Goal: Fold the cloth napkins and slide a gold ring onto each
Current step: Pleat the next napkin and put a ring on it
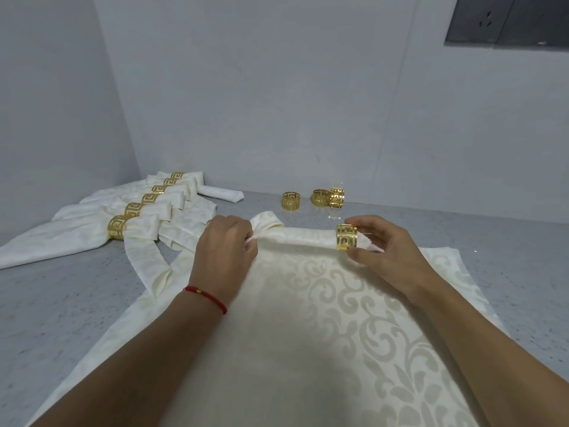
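My left hand [226, 241] is curled tight around one end of the rolled napkin [303, 238] at the middle of the frame, and my knuckles hide how my fingers sit on the cloth. My right hand [380, 246] pinches the gold ring [346, 237] between thumb and fingertips; the ring sits around the roll's right end, and the tip of cloth past it is mostly covered by my fingers. The roll hangs just above a flat napkin [308, 334] with a pale scroll pattern, which runs off the bottom edge under my forearms. At the left, a row of finished napkins [92, 238] lies fanned out, each with a ring; the farthest ones overlap and are hard to separate. One folded napkin without a ring [220, 193] lies behind them. Three spare rings [320, 198] stand near the back wall, the two on the right touching. The counter [61, 303] is grey and speckled, the walls [246, 87] plain pale grey, and a dark panel [508, 20] is cut off at the upper right corner.
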The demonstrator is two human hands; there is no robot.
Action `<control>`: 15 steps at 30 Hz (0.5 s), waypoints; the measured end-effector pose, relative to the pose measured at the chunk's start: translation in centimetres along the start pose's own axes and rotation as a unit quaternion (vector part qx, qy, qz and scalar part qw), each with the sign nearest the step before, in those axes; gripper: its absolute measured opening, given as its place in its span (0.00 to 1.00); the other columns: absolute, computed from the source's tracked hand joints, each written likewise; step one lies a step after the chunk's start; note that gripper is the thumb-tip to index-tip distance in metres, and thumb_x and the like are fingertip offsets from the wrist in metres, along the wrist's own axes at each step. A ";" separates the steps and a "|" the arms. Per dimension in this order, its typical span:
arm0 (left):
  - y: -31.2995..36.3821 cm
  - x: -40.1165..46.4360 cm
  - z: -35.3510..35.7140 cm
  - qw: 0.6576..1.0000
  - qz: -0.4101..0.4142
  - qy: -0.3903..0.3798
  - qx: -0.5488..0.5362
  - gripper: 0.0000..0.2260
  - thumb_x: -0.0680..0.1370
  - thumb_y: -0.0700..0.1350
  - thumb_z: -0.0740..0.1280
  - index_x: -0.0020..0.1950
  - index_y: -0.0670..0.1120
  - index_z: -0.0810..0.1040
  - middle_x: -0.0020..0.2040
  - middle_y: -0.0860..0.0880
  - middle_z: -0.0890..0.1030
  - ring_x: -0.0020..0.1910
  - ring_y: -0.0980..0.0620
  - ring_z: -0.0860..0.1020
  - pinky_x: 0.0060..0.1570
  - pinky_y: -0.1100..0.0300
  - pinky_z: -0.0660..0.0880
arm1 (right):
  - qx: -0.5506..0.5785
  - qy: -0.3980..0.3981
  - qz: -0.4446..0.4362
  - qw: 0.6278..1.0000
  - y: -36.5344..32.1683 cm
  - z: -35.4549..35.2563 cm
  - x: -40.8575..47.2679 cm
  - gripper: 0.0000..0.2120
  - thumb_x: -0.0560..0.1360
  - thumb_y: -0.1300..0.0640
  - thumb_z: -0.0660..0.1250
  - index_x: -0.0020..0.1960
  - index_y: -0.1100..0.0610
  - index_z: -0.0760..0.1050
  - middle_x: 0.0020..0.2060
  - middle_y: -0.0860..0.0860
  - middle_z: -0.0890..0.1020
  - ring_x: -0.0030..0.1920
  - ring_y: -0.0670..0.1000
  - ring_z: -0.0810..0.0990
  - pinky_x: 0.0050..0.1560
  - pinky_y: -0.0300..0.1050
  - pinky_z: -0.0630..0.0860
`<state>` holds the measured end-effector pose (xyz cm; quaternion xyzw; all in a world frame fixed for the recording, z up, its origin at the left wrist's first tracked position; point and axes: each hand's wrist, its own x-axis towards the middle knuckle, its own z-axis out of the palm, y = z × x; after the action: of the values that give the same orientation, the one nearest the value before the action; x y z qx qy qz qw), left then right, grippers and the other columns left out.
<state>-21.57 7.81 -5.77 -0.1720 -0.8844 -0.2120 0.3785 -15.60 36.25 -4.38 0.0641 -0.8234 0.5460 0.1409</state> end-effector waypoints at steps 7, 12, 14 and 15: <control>0.7 0.1 0.0 0.999 0.040 -0.022 0.003 0.13 0.62 0.32 0.73 0.30 0.42 0.69 0.30 0.47 0.71 0.33 0.45 0.70 0.29 0.51 0.70 | -0.439 -0.011 -0.209 0.874 -1.7 1.6 0.7 0.21 0.69 0.46 0.77 0.60 0.46 0.78 0.52 0.40 0.82 0.63 0.46 0.73 0.72 0.57 0.59; 1.4 -0.2 0.0 0.998 0.062 -0.032 -0.002 0.13 0.62 0.34 0.74 0.31 0.43 0.70 0.31 0.49 0.72 0.34 0.46 0.70 0.31 0.54 0.67 | -0.399 -0.051 -0.167 0.900 -2.0 3.1 0.3 0.21 0.72 0.42 0.74 0.62 0.44 0.74 0.55 0.38 0.80 0.62 0.43 0.73 0.73 0.51 0.57; 1.7 -0.3 -0.1 0.997 0.076 -0.031 -0.008 0.13 0.62 0.35 0.75 0.32 0.43 0.71 0.31 0.49 0.72 0.34 0.46 0.71 0.32 0.56 0.65 | -0.345 -0.050 -0.152 0.925 -1.9 3.2 0.1 0.21 0.71 0.42 0.76 0.60 0.43 0.75 0.53 0.38 0.80 0.58 0.40 0.75 0.72 0.52 0.60; 1.9 -0.4 -0.2 0.996 0.084 -0.031 -0.013 0.13 0.62 0.35 0.75 0.33 0.43 0.71 0.31 0.49 0.73 0.34 0.47 0.71 0.33 0.58 0.64 | -0.315 -0.050 -0.140 0.937 -2.0 3.3 0.0 0.21 0.70 0.41 0.76 0.60 0.43 0.75 0.52 0.39 0.81 0.56 0.39 0.77 0.71 0.52 0.64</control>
<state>-20.31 9.31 -5.49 -0.2575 -0.8753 -0.1853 0.3650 -15.68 32.41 -3.86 0.1587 -0.9418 0.2294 0.1877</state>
